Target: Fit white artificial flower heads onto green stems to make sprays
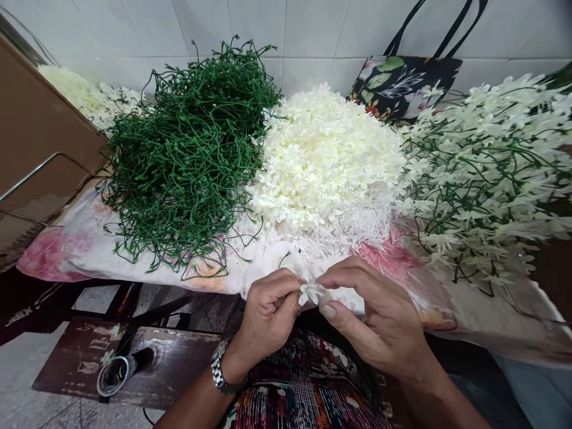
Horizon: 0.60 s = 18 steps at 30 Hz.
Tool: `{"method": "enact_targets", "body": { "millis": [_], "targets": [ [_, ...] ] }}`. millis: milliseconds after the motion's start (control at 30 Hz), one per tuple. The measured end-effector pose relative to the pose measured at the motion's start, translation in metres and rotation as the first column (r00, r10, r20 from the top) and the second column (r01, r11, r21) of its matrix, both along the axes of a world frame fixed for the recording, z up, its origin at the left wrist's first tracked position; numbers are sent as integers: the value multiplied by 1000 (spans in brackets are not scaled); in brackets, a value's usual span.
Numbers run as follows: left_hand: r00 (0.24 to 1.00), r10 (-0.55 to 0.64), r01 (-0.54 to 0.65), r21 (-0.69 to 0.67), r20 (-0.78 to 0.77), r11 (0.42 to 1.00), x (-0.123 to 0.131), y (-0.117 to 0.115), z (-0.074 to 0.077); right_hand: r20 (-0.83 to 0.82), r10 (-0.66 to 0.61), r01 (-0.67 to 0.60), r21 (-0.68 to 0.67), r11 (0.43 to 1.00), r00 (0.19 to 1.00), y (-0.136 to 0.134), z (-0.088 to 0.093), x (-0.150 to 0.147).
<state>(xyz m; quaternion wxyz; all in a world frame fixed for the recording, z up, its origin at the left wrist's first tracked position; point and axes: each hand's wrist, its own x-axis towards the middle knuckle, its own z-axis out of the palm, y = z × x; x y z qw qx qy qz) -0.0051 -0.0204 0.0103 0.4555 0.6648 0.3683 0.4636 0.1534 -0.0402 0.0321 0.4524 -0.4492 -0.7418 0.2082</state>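
Viewing remotely, I find the left hand (270,313) pinching a small white artificial flower (310,292), perhaps to steady it; the right hand (382,316) curves beside it, though whether it grips I cannot tell; tangled green plastic stems (187,155) and heaped cream-white flower heads (330,155) lie ahead, probably for easy reach; the pink-flowered, cloth-draped table (53,256) stands before a pale tiled wall (313,36).

Two bare hands, a left hand (270,310) and a right hand (379,319), are counted at lower centre, with at least one small white petalled blossom (309,292) held. One tangled heap of thin green stems (187,149) is seen at upper left, one heap of loose cream-white blossoms (322,158) at centre, and one heap of white blossoms on green stems (496,155) at right. One black floral bag (409,83), one clear round cup (111,378) and one silver metal wristwatch (218,366) are counted.
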Motion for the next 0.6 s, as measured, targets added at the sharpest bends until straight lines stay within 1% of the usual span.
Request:
{"method": "enact_targets", "body": {
  "millis": [67, 167, 267, 367, 500, 600],
  "targets": [
    [998, 18, -14, 65, -55, 998, 1, 0, -1, 34, -15, 16, -7, 1000, 999, 2, 0, -2],
    [994, 38, -26, 111, -104, 993, 3, -1, -5, 60, -22, 24, -20, 1000, 998, 3, -4, -5],
    [988, 48, -32, 110, -147, 993, 4, -2, -9, 71, -28, 30, -30, 999, 997, 5, -11, -7],
    [985, 46, -32, 83, -167, 996, 6, -2, -12, 67, -21, 21, -6, 1000, 998, 7, -19, -9],
    [993, 37, -31, 48, -114, 998, 5, 0, -13, 77, 8, -9, 10, 1000, 997, 6, -19, -7],
    [999, 14, -12, -64, 28, 998, -2, 0, -12, 53, 59, -58, -25, 998, 997, 5, -14, 2]
  ]
}}
